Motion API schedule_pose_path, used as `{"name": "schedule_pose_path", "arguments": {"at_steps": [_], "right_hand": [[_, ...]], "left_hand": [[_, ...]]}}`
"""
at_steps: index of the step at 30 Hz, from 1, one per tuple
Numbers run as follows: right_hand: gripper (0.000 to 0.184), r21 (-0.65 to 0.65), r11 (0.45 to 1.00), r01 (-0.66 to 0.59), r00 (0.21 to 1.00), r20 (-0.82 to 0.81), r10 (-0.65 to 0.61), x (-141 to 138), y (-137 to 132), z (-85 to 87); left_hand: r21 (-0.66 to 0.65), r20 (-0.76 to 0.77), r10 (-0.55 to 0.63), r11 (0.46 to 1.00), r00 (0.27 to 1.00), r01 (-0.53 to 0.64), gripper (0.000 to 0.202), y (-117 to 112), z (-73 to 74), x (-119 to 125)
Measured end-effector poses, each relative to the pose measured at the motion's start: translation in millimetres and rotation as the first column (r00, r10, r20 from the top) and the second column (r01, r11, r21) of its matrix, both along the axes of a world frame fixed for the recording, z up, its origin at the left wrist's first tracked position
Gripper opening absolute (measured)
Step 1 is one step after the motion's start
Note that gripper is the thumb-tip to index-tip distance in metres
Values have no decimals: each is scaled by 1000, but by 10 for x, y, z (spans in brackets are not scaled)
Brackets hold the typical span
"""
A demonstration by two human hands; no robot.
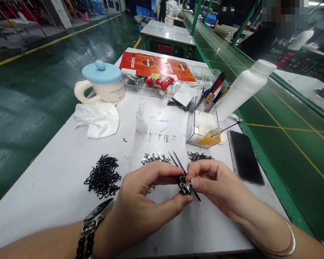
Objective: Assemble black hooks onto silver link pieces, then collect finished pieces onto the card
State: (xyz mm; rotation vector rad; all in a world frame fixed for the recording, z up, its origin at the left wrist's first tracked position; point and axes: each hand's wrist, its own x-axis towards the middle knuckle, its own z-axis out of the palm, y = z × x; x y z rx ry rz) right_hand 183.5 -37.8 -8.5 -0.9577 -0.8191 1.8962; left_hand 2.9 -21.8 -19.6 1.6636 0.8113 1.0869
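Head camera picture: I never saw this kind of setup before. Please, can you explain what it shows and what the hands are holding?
A camera worn on a person's head took this view, looking down at their own hands. The left hand and the right hand together pinch a small black part and thin dark tweezers. On the white table lie a heap of black wire-like pieces, small silvery pieces, a phone, a white bottle and a mug with a blue lid.
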Motion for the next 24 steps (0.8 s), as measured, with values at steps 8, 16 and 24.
{"name": "schedule_pose_path", "arguments": {"at_steps": [8, 16, 24], "right_hand": [[6, 42, 999, 10, 1000, 6, -11, -10, 27, -20], [7, 228, 974, 3, 990, 140, -36, -7, 4, -35], [5, 451, 892, 27, 913, 353, -206, -18, -46, -16]], "left_hand": [[23, -1, 46, 999, 999, -45, 32, -4, 9, 2], [44, 2, 63, 997, 998, -63, 32, -9, -24, -9], [65, -3, 75, 995, 997, -74, 33, -20, -36, -32]]}}
